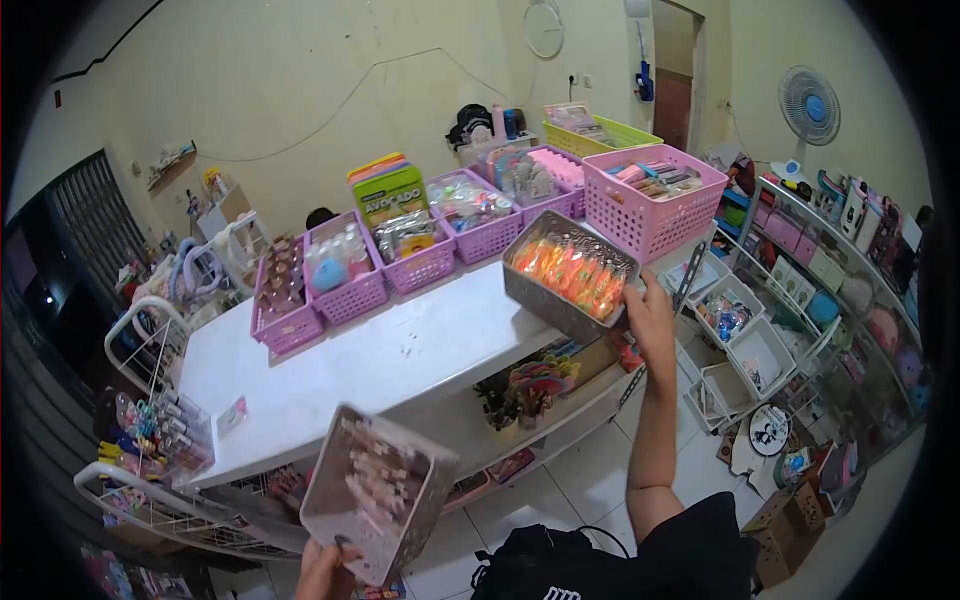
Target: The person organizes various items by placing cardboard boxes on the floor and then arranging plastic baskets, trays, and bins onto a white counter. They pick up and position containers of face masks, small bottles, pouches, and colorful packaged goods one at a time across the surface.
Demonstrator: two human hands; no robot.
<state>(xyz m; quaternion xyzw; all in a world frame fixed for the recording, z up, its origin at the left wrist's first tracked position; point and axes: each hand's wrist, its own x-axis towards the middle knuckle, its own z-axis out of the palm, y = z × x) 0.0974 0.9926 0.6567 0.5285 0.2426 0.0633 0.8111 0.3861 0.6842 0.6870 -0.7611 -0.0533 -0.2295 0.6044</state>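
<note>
My right hand (650, 312) grips the near right corner of a grey basket (545, 306) filled with orange, clear-wrapped items (575, 275). That basket is at the right end of the white table, close to a pink basket. Low in front of the table, my left hand (326, 568) is closed on the lower rim of a second, pale grey-pink basket (418, 505). This one is tilted, with small pinkish-white pieces (380, 475) inside, too small to name. Both hands have their fingers wrapped round the basket rims.
Purple baskets (345, 290) of goods line the table's (400, 360) back edge. A pink basket (640, 215) and a yellow-green basket (600, 135) stand at its right end. White wire racks (150, 330) flank the left. Bins (760, 350), a glass shelf unit (850, 270) and a cardboard box (795, 535) are on the right.
</note>
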